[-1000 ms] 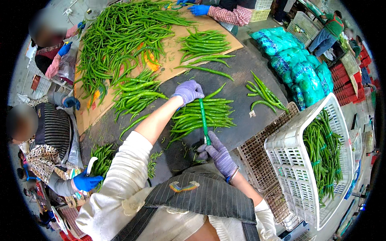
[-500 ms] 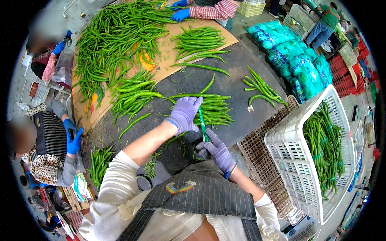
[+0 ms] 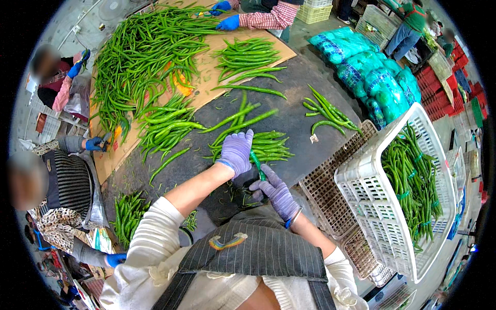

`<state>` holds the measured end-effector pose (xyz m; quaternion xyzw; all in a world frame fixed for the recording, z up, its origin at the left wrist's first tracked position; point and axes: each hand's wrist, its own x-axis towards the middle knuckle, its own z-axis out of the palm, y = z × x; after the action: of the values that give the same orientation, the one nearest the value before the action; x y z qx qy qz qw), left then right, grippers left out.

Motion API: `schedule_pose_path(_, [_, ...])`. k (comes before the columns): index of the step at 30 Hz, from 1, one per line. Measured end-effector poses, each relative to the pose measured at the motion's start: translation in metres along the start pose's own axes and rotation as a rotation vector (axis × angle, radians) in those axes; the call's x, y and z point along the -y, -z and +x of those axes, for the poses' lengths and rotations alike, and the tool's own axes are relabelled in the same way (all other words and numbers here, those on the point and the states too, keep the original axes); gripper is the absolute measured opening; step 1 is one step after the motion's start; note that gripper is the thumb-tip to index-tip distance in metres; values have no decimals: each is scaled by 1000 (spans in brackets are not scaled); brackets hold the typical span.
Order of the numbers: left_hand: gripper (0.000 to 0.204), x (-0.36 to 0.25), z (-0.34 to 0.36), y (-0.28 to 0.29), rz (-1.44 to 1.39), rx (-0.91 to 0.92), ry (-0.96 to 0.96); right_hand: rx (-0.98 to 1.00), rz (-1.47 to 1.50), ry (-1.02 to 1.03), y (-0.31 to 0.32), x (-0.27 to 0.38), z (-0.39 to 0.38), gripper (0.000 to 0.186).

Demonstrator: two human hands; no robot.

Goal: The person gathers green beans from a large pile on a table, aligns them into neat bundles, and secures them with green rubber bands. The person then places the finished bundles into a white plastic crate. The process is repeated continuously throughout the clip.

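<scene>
My left hand (image 3: pixel 237 155), in a purple knit glove, is closed over the near part of a bunch of long green chili peppers (image 3: pixel 271 145) lying on the dark tabletop. A few loose peppers (image 3: pixel 240 120) point up and away at a slant above that hand. A narrow green tie strip (image 3: pixel 258 164) runs along the bunch from beside my left fingers down to my right hand (image 3: pixel 278 194). That right hand, gloved alike, pinches the strip's lower end at the table's near edge. My left palm hides how the strip passes around the peppers.
A large pepper heap (image 3: pixel 150 57) covers cardboard (image 3: pixel 281 50) at the far left, with smaller piles nearby. On the right, a white crate (image 3: pixel 361 191) holds tied pepper bunches beside a brown crate (image 3: pixel 330 206). Teal bags (image 3: pixel 369 70) stand beyond. Co-workers' blue-gloved hands (image 3: pixel 228 22) work across the table.
My left fingers have drawn together over the peppers. Some peppers above that hand have swung out at a slant. The co-worker's hands at the left have moved apart.
</scene>
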<state>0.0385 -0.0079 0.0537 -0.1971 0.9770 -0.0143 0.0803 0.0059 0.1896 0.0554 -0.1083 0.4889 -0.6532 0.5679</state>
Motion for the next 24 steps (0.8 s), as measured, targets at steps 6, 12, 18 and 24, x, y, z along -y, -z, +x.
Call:
schedule_pose_path(6, [90,9,0,14,-103,122,6,17,26,34,5,-4,-2,68])
schedule_pose_path(12, [99,9,-13,5,-232,-52,73,64,-52,21,12,-6,-2,64])
schedule_pose_path(18, [100,8,-5,8,-145,97,79,93,-103,64,11,-3,-3,64])
schedule_pose_path(24, [94,2,-7,21,-150,121,101,76,-204,87,14,2,0,63])
